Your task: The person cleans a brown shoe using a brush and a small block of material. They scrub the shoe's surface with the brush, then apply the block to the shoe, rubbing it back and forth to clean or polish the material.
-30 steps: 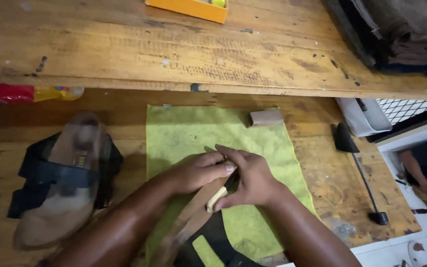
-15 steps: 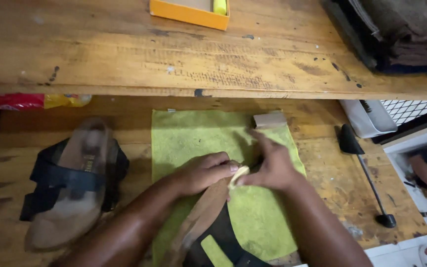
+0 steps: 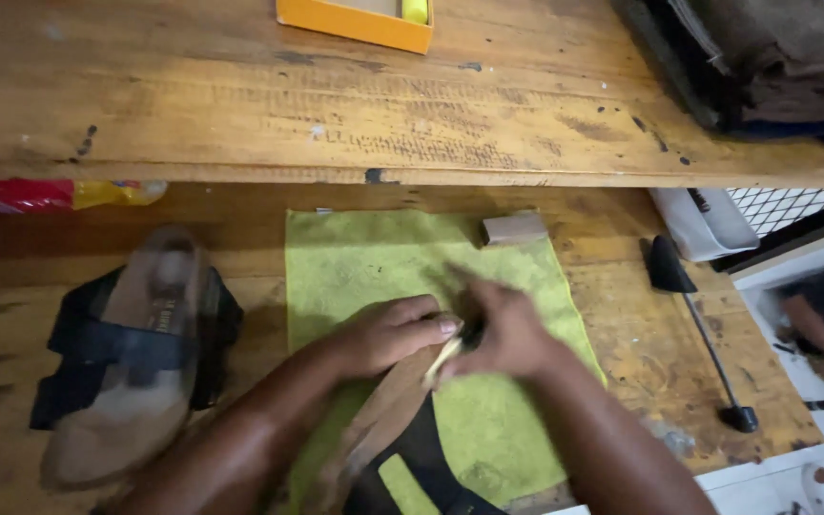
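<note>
A brown sandal with black straps [image 3: 395, 431] lies on a green cloth [image 3: 374, 257] on the lower wooden bench. My left hand [image 3: 391, 332] presses on the sandal's toe end. My right hand [image 3: 503, 329] sits just to the right, fingers closed on a small pale object [image 3: 442, 355] held against the sandal's front edge. The object is mostly hidden by my fingers and blurred.
A second brown sandal with black straps [image 3: 135, 353] lies left of the cloth. A small block [image 3: 514, 229] rests at the cloth's far corner. A black tool with a long handle [image 3: 698, 324] lies on the right. An orange box [image 3: 355, 19] stands on the upper shelf.
My right hand has slid to the right along the sandal's toe with the pale object. The left hand stays on the sandal.
</note>
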